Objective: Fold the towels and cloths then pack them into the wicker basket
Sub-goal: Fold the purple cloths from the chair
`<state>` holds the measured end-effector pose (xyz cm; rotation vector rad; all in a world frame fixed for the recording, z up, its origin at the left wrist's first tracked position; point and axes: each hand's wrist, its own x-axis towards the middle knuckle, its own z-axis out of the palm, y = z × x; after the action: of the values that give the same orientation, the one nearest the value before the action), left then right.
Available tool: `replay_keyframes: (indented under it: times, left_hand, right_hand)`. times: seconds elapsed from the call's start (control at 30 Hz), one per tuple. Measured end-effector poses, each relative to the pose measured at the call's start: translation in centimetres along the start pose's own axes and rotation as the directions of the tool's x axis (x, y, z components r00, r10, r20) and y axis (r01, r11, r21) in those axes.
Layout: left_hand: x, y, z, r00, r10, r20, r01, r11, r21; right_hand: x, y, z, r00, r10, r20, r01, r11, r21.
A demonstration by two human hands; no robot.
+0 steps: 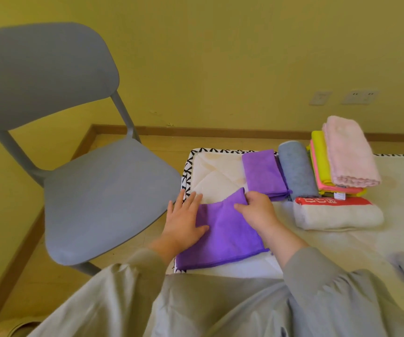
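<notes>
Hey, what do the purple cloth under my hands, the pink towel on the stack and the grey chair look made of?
Purple cloth: probably microfibre; thin, matte, with a stitched hem. Pink towel: soft plush, maybe fleece or terry; its surface looks fuzzy. Grey chair: likely moulded plastic; smooth, matte, seamless curves.

Your one head-worn wide-angle view, facing forward and down, close over your left hand [184, 222] and right hand [256, 211]
</notes>
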<state>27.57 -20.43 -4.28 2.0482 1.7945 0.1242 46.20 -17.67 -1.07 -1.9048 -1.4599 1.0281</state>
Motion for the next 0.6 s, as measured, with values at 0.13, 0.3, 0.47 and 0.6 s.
replay_keyframes:
  times: [0.13,0.3,0.47,0.6]
  left_hand:
    - [1.3,1.0,-5.2,0.986,0.03,0.162,0.082,0.765,-0.638]
    - [0.8,1.6,-10.0,0.963,0.122,0.242,0.029,0.842,-0.539]
    - [-1.3,2.6,-11.6,0.968,0.074,0.239,0.055,0.869,-0.492]
    - [-3.2,3.5,-12.5,0.99,0.05,0.133,0.025,0.86,-0.51]
  right_hand:
    - [-1.6,-3.0,-1.0,0.956,-0.277,0.1,0.269,0.96,0.082]
    - [-3.6,-5.4,-1.9,0.886,-0.437,0.153,0.437,0.899,0.041]
    - [-4.0,-5.5,-3.5,0.91,-0.356,0.215,0.34,0.934,0.106]
    - [-3.3,-2.2,-5.4,0.872,-0.157,0.463,0.107,0.985,0.132]
